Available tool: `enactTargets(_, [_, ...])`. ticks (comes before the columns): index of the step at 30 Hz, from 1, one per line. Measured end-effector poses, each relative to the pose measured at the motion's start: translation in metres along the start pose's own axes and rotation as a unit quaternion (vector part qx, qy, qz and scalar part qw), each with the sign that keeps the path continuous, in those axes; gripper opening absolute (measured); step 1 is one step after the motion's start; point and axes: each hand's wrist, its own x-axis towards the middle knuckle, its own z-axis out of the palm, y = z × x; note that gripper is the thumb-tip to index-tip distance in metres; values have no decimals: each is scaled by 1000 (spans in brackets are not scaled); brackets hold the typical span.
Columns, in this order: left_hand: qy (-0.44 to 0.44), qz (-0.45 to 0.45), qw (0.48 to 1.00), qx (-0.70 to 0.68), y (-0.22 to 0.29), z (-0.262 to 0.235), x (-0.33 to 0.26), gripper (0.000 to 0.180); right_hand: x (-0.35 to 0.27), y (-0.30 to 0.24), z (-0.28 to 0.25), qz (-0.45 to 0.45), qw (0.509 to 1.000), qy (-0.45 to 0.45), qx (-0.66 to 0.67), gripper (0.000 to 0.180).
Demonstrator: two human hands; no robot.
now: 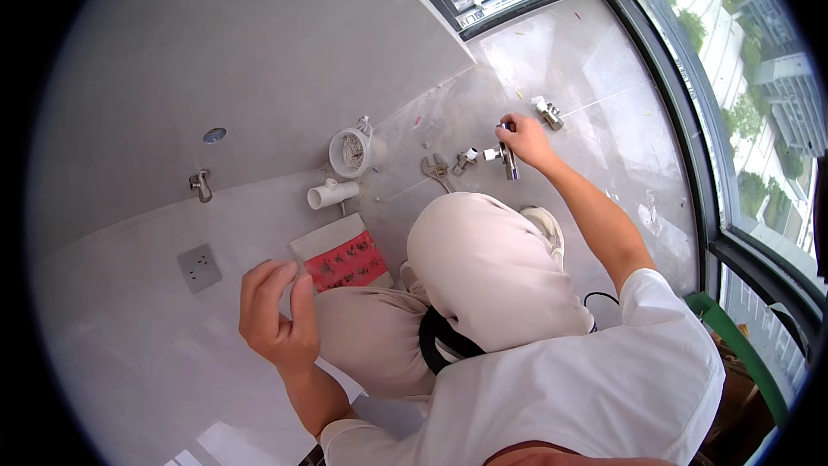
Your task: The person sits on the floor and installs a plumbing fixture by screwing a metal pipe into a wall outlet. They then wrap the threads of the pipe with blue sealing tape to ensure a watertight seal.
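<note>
Left hand [276, 311] raised; right hand [524, 140] grasps valve [504, 155].

Left hand [278, 315] raised at chest height, forearm upright, fingers curled toward thumb in loose pinch grip. Right arm stretched forward and down, elbow nearly straight, right hand [523, 140] low near floor, fingers closed in grip.

Seen from above, crouched on a grey tiled floor [604, 60] beside a grey wall [259, 43]. Right hand [526, 140] stretched forward, closed around a metal angle valve [505, 158]. Left hand [276, 311] raised near the wall, fingertips pinched together. Nearby on the floor: adjustable wrench [438, 171], white pipe fitting [332, 193], red-and-white box [343, 256].
</note>
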Motion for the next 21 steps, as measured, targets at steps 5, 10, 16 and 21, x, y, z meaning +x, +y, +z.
enactTargets(5, [-22,-118,975,-185,-5,9,-10,26,-23,-164,-55,-56,925,-51,373,39])
enactTargets(10, [12,-66,962,-265,-27,31,21,68,-48,-307,-47,-61,866,-162,469,30])
enactTargets(16, [131,-91,872,-462,-82,37,33,70,-64,-403,8,-58,859,-237,449,22])
enactTargets(21, [188,-146,811,-535,-146,37,35,51,-59,-430,68,-99,882,-289,359,30])
